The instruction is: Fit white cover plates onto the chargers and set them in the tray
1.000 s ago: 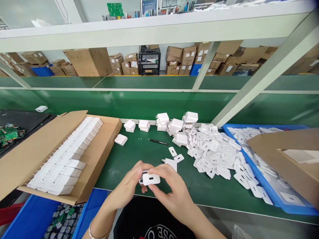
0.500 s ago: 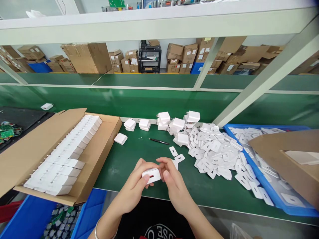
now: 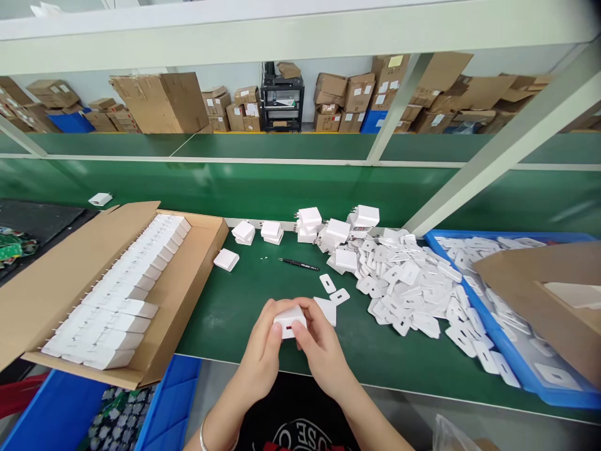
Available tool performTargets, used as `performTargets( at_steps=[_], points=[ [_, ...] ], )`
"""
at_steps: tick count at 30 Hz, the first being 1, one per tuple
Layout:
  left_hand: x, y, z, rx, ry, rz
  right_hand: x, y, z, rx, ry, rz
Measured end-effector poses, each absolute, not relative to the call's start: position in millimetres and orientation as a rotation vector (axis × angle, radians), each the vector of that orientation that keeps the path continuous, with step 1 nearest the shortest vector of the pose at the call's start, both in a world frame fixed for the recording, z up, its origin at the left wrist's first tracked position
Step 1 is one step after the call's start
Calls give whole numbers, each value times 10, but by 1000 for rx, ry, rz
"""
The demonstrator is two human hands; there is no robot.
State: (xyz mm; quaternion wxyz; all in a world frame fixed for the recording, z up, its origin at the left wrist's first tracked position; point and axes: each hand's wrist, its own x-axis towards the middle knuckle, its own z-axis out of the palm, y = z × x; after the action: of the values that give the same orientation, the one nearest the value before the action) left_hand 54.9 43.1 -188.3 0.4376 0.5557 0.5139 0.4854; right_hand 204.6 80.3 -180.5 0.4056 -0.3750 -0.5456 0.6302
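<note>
A white USB charger (image 3: 287,318) is held between both hands above the table's front edge, its end with the dark USB slot turned toward me. My left hand (image 3: 263,341) is closed round its left side, thumb at the slotted face. My right hand (image 3: 323,347) closes on the right side, with the thumb pressed against that same face. Just behind my right hand lies another white charger body (image 3: 327,311), partly covered by the fingers. Two loose white end covers (image 3: 339,296) with slots rest beyond it. A black pen-like tool (image 3: 298,264) lies farther back.
At left stands an open cardboard box (image 3: 201,282) with rows of white chargers. Several chargers (image 3: 243,232) sit along the back edge. A heap of white covers (image 3: 408,282) spreads on the right beside a blue tray (image 3: 488,332). Below left is a blue bin (image 3: 171,401).
My right hand has closed in on the charger, its thumb now on the slotted face. The charger has shifted slightly right and up, and is turned more squarely toward me.
</note>
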Motion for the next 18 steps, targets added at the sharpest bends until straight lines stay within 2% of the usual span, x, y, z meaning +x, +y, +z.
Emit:
performTargets(
  at_steps=[9,18],
  points=[
    [556,573,-1825,1040,1248,1180,2014,1016,-1663,-1007,-1343,1777],
    [523,608,-2031,872,1261,1290,1841,1087,-1890,-1022,-1334,1771]
  ],
)
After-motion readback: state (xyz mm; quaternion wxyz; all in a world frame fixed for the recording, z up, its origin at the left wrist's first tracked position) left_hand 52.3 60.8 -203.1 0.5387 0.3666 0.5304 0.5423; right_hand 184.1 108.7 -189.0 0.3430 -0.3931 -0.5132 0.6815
